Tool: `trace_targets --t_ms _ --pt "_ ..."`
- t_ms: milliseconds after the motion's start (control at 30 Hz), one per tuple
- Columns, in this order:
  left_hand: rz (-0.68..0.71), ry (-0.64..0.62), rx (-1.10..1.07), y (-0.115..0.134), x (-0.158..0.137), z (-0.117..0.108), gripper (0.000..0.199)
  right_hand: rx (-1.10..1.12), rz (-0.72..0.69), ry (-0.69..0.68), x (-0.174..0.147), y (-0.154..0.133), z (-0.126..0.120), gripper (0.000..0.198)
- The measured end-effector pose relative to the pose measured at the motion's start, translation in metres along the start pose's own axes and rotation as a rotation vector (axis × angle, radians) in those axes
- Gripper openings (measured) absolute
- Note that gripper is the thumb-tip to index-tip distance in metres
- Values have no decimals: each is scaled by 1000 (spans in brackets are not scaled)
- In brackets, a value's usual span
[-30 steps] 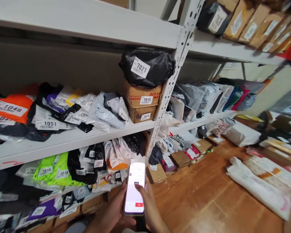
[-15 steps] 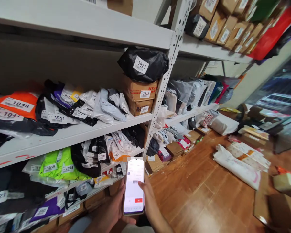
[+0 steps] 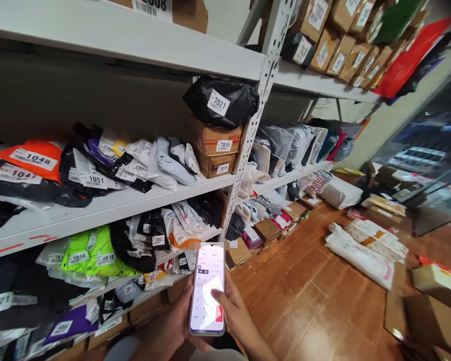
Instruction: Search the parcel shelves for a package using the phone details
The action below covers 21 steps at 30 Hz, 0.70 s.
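A smartphone (image 3: 203,302) with a lit screen is held upright at the bottom middle, a number keypad showing on it. My left hand (image 3: 181,315) wraps the phone's left side, with fingers partly underneath. On the other side, my right hand (image 3: 233,310) is closed around the right edge, its thumb over the keypad and its other fingers mostly hidden. Just beyond the phone, bagged parcels with number labels crowd the lower shelf, among them a bright green bag (image 3: 97,250) and an orange-and-white bag (image 3: 180,235).
White shelving (image 3: 78,210) spans the left, its perforated upright (image 3: 244,165) near the middle. A black parcel (image 3: 221,103) tops two stacked cartons (image 3: 216,143). On the wooden floor (image 3: 293,306) at right lie a white wrapped parcel (image 3: 357,255) and cardboard boxes (image 3: 430,318).
The phone screen has switched to a number keypad. My right thumb has come down over it. The camera view has shifted slightly; both hands still hold the phone.
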<state>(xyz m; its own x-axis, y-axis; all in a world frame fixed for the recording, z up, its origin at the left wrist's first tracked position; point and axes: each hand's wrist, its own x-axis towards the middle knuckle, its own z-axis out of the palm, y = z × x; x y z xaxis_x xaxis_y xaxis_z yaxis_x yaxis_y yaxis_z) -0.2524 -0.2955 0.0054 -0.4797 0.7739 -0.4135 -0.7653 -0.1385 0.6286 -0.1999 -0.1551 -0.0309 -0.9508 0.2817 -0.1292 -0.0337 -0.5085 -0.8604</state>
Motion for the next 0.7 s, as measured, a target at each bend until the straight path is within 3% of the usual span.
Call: trace_targets --t_ms 200,333,600,700 --pt "12 -75 -37 -8 -1 -9 87 29 28 -69 -9 -13 -4 62" --pt "-21 -125 9 -6 -4 -8 104 30 43 6 -13 -19 -5 64" --pt "-39 -39 210 3 -10 9 103 96 27 103 -15 -22 4 49" --pt "-48 -45 176 0 -7 6 104 137 21 121 -13 -16 7 44"
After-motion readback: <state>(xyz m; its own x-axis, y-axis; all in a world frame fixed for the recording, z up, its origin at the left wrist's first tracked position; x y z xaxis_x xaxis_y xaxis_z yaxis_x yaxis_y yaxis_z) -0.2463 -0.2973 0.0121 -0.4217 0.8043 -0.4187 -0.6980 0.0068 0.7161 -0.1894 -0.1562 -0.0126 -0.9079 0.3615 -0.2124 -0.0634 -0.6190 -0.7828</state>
